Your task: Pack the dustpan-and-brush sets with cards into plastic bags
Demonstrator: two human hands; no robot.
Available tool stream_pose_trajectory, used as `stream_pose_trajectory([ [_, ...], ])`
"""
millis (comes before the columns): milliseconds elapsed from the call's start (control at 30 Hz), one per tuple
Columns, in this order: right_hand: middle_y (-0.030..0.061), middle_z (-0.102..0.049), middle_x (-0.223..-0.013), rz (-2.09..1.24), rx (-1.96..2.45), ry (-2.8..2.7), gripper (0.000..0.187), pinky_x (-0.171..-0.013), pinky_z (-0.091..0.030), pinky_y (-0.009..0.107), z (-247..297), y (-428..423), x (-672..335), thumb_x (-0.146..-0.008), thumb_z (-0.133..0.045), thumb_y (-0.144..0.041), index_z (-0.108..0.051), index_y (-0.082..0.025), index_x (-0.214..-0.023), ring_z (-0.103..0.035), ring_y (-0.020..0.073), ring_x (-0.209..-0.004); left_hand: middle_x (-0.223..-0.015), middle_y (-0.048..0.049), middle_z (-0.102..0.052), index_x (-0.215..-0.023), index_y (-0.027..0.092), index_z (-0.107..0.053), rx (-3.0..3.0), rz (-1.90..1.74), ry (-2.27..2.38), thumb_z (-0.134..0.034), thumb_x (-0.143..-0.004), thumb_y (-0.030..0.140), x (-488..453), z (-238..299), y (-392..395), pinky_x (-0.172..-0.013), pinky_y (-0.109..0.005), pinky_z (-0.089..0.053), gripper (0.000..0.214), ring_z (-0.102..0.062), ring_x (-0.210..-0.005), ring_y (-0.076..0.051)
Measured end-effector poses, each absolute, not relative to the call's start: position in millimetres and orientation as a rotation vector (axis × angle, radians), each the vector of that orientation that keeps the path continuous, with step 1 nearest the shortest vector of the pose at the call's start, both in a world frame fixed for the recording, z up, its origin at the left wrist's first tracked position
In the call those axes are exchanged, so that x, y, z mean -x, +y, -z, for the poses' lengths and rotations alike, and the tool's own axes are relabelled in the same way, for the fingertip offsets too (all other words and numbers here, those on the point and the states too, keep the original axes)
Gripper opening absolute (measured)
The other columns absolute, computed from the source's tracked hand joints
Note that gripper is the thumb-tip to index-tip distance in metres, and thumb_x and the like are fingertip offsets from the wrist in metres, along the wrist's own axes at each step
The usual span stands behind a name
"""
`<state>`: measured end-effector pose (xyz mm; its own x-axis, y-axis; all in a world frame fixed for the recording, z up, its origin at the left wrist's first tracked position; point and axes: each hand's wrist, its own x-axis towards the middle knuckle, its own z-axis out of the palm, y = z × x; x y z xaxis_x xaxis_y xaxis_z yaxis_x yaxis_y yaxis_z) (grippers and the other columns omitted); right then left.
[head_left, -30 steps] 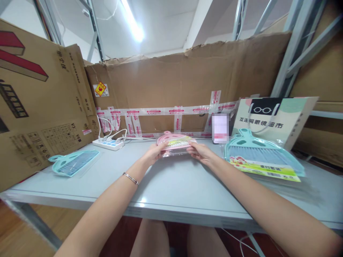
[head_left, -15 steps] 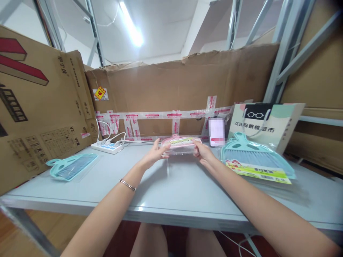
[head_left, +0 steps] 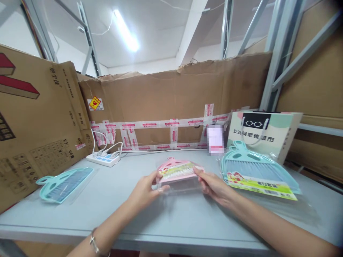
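Note:
A pink brush and dustpan set [head_left: 179,170] in a clear plastic bag is held a little above the grey table [head_left: 171,221], between both hands. My left hand [head_left: 146,188] grips its left edge, thumb on top and fingers curled under. At the right edge my right hand [head_left: 213,185] pinches the bag. A teal brush [head_left: 63,179] in clear wrap lies at the table's left. A stack of teal dustpan sets [head_left: 254,170] with a yellow-green label lies to the right of my right hand.
A white power strip [head_left: 102,159] with cables sits at the back left. A printed paper bag [head_left: 265,132] stands at the back right, a phone [head_left: 215,140] beside it. Taped cardboard walls [head_left: 171,103] close the back and left. Metal shelf posts [head_left: 278,53] rise on the right.
Both hands have pulled the pink set nearer to me and lower, away from the back cardboard. The camera view has tilted up and shifted slightly.

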<state>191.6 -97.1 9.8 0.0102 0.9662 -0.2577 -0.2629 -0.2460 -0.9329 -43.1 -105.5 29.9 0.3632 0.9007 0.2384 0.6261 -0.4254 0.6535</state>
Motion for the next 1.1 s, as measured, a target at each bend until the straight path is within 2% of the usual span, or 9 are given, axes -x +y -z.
stream_pose_trajectory([
  [167,0.0024,-0.062,-0.06,-1.539,1.198,-1.009,0.043,-0.043,-0.042,0.019,1,-124,-208,-0.061,-0.069,-0.053,-0.054,-0.017,-0.079,-0.054,0.009,-0.047,-0.08,-0.0029,-0.064,-0.082,0.023,-0.058,-2.201,-0.765,1.399,-0.043,-0.083,0.043,39,-23,-125,-0.068,-0.025,-0.037,0.025,-0.056,-0.073,-0.018],
  [267,0.0083,-0.062,-0.103,-1.498,1.109,-1.165,0.094,-0.065,-0.051,0.029,6,-131,-217,-0.04,-0.084,-0.039,-0.038,-0.025,-0.12,-0.063,0.0158,-0.074,-0.07,-0.002,-0.061,-0.071,0.022,-0.055,-2.18,-0.759,1.378,-0.039,-0.085,0.04,39,-21,-127,-0.063,-0.024,-0.035,0.028,-0.054,-0.066,-0.017],
  [333,0.0089,-0.057,-0.113,-1.448,1.129,-1.294,0.106,-0.074,-0.05,0.032,8,-131,-219,-0.035,-0.086,-0.03,-0.032,-0.028,-0.127,-0.062,0.0172,-0.082,-0.062,-0.0006,-0.055,-0.064,0.021,-0.051,-2.129,-0.777,1.391,-0.039,-0.084,0.042,40,-19,-125,-0.059,-0.023,-0.034,0.031,-0.049,-0.06,-0.015],
  [500,0.0011,-0.06,-0.072,-1.168,1.262,-1.368,0.034,-0.07,-0.048,0.031,7,-119,-209,-0.063,-0.064,-0.054,-0.055,-0.021,-0.07,-0.059,0.0168,-0.071,-0.059,0.0006,-0.049,-0.058,0.018,-0.044,-1.831,-0.835,1.395,-0.048,-0.076,0.048,41,-15,-115,-0.056,-0.022,-0.035,0.035,-0.045,-0.06,-0.013],
  [567,0.0001,-0.056,-0.064,-1.091,1.244,-1.34,0.037,-0.067,-0.048,0.031,5,-113,-204,-0.065,-0.059,-0.058,-0.053,-0.022,-0.064,-0.058,0.0168,-0.066,-0.065,-0.0005,-0.054,-0.068,0.018,-0.048,-1.709,-0.88,1.339,-0.053,-0.073,0.047,42,-14,-109,-0.061,-0.023,-0.038,0.03,-0.05,-0.065,-0.014],
  [633,0.0009,-0.059,-0.071,-1.086,1.209,-1.312,0.041,-0.066,-0.048,0.032,0,-106,-201,-0.064,-0.06,-0.059,-0.057,-0.023,-0.084,-0.058,0.016,-0.062,-0.076,-0.002,-0.06,-0.092,0.02,-0.048,-1.575,-0.93,1.229,-0.059,-0.071,0.044,44,-15,-99,-0.069,-0.026,-0.042,0.034,-0.055,-0.073,-0.015],
  [767,0.0043,-0.064,-0.084,-1.252,1.137,-1.321,0.077,-0.07,-0.048,0.035,-13,-84,-201,-0.061,-0.065,-0.052,-0.037,-0.022,-0.127,-0.059,0.0151,-0.059,-0.097,-0.0083,-0.064,-0.13,0.022,-0.021,-1.361,-0.906,1.043,-0.073,-0.06,0.033,51,-22,-70,-0.082,-0.034,-0.044,0.087,-0.06,-0.087,-0.019],
  [933,0.0089,-0.063,-0.097,-1.407,1.059,-1.411,0.063,-0.073,-0.048,0.033,-13,-55,-200,-0.06,-0.068,-0.047,-0.048,-0.019,-0.113,-0.06,0.0197,-0.08,-0.117,-0.0131,-0.057,-0.123,0.018,-0.042,-1.404,-0.75,0.885,-0.072,-0.063,0.028,55,-21,-36,-0.09,-0.036,-0.043,0.068,-0.056,-0.103,-0.023],
  [1100,0.0081,-0.061,-0.103,-1.344,1.088,-1.481,0.049,-0.065,-0.05,0.031,6,-43,-199,-0.069,-0.059,-0.053,-0.05,-0.021,-0.106,-0.059,0.0199,-0.083,-0.127,-0.0106,-0.051,-0.126,0.022,-0.042,-1.496,-0.782,0.817,-0.061,-0.076,0.034,54,-5,-30,-0.096,-0.036,-0.04,0.055,-0.051,-0.112,-0.022],
])
